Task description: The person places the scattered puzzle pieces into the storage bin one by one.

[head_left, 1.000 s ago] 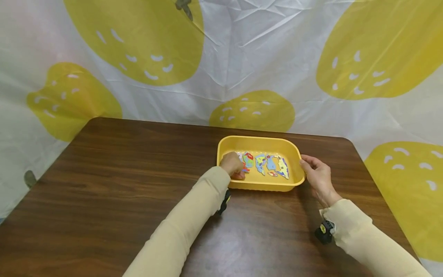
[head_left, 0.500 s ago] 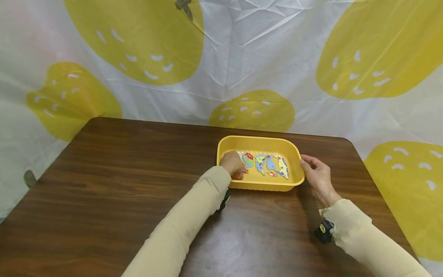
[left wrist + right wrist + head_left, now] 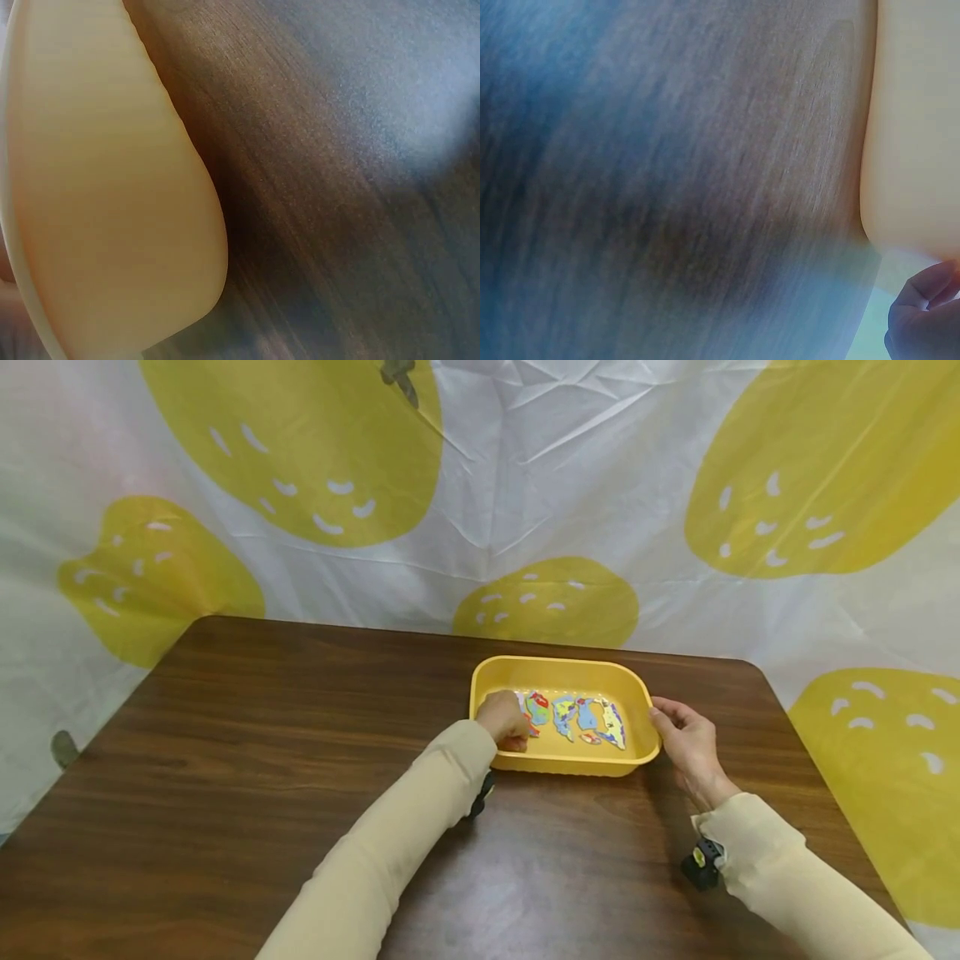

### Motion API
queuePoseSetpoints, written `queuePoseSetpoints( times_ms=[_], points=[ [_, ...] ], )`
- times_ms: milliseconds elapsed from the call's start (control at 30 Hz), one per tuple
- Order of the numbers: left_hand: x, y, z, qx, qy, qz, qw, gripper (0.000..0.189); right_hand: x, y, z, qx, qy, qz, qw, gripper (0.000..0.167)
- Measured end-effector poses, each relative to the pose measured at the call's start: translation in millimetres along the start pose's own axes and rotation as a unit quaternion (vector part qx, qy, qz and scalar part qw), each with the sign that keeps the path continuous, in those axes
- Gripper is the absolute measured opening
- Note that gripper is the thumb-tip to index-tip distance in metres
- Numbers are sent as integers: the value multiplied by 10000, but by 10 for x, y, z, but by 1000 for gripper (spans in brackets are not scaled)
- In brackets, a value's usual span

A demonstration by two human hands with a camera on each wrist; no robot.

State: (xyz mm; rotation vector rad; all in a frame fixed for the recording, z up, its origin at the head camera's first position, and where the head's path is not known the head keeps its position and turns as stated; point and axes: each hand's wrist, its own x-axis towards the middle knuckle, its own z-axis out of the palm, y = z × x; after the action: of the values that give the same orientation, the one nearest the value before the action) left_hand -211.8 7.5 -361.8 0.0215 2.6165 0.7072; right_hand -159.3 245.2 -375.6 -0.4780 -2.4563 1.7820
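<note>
A yellow plastic tub (image 3: 570, 766) stands toward the back of the table. On its floor lie several flat, irregular, multicoloured pieces (image 3: 587, 717) with map-like outlines. My left hand (image 3: 503, 720) reaches over the front left rim into the tub, fingers bent down beside the leftmost pieces; I cannot tell whether they grip one. My right hand (image 3: 690, 743) pinches the tub's right rim between thumb and fingers. The left wrist view is filled partly by the tub's outer wall (image 3: 112, 187), which hides most of that hand. At the right wrist view's lower corner, my right hand (image 3: 926, 315) meets the tub.
The dark wood-grain table (image 3: 262, 760) extends left and in front of the tub. Behind it hangs a white cloth (image 3: 480, 485) with large yellow fruit prints. A black wrist camera (image 3: 702, 863) is strapped beneath the right sleeve, another beneath the left.
My left hand and forearm have shifted very slightly left in the tub. The right hand, tub and pieces stay where they were.
</note>
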Motion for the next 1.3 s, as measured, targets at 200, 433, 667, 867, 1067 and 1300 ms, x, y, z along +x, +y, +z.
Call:
queuePoseSetpoints(
  times_ms=[200,433,667,867,1067,1300],
  points=[
    [-11,4,-15,320,-69,186,9993,18,-2,2,-4,16,-19,-41,10000,43],
    [-12,7,-24,244,-206,199,9993,26,3,2,-7,30,-29,-61,10000,44],
    [-11,15,-6,-29,-336,30,9994,7,3,7,-3,36,-19,-47,10000,44],
    [-15,9,-5,-41,-307,107,9995,9,-4,11,3,12,19,-84,10000,44],
    [-18,12,-172,27,-244,591,9980,29,1,21,12,-50,139,-219,9997,42],
    [-37,-143,-393,-2221,166,838,9713,15,-3,28,9,26,74,-142,9999,43]
  ],
)
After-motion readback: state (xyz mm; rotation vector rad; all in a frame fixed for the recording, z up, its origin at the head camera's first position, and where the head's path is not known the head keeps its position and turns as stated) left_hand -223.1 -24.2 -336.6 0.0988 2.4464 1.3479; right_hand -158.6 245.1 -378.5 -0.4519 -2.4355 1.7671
